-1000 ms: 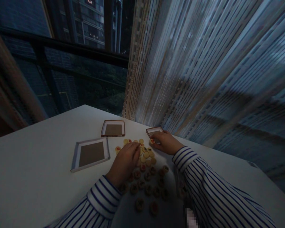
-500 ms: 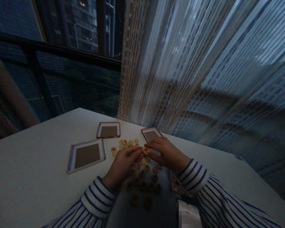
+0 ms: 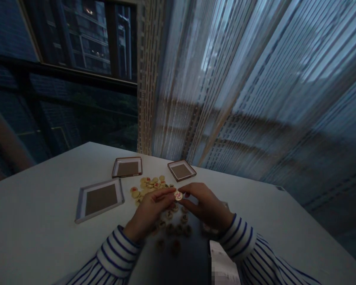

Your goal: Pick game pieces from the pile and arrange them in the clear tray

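Disc [image 3: 178, 196], pale and round with a reddish mark, was held just to the near right of a pile of pale pieces [image 3: 148, 184] on a white table [image 3: 32, 206]. The right hand [image 3: 206, 204] pinched it at the edge between thumb and forefinger, a hold that left the marked face uncovered. The left hand [image 3: 150, 208] had its fingertips bunched at the opposite edge, seemingly to steady it; whether they gripped it too could not be told. Left of the pile lay a large tray [image 3: 101, 196], beyond the pile to the left a brown-edged tray [image 3: 127, 168], and beyond it to the right a small tray [image 3: 182, 171]; open sides up, they showed their bases. Shadowed pieces [image 3: 184, 218] were spread nearer than the pile, too dim to read.
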`<action>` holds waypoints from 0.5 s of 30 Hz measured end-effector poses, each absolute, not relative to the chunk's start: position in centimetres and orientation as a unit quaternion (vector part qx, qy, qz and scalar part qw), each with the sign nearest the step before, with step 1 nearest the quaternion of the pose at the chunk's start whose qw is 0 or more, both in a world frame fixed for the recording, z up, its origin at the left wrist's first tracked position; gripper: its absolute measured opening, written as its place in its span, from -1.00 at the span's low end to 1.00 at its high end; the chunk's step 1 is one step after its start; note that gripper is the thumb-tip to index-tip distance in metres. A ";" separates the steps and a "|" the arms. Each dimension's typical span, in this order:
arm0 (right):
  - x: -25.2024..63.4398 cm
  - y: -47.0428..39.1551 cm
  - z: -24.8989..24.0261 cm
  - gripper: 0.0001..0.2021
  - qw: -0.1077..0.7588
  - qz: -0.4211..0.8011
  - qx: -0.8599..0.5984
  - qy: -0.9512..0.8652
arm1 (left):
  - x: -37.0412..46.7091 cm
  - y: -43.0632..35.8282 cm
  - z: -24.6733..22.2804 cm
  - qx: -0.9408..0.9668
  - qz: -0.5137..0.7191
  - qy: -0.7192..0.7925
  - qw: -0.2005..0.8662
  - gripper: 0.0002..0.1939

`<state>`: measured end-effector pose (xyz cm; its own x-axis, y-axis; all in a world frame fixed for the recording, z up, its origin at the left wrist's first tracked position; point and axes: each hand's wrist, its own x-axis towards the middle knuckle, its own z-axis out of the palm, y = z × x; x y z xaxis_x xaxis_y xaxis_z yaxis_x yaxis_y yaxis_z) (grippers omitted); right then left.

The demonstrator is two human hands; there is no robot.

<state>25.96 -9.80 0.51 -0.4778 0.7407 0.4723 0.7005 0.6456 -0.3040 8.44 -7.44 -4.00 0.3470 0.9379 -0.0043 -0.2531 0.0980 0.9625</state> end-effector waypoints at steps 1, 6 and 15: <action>26.1 -10.1 0.5 -0.79 0.297 0.034 -0.419 -0.857 | 8.6 -7.6 -4.0 0.502 0.455 0.341 0.651 -0.63; 27.0 -12.1 0.8 -0.79 0.318 0.031 -0.429 -0.845 | 9.4 -8.8 -3.5 0.532 0.445 0.323 0.644 -0.70; 28.3 -14.5 0.3 -0.81 0.345 0.015 -0.458 -0.819 | 11.3 -10.8 -2.6 0.529 0.448 0.337 0.637 -0.66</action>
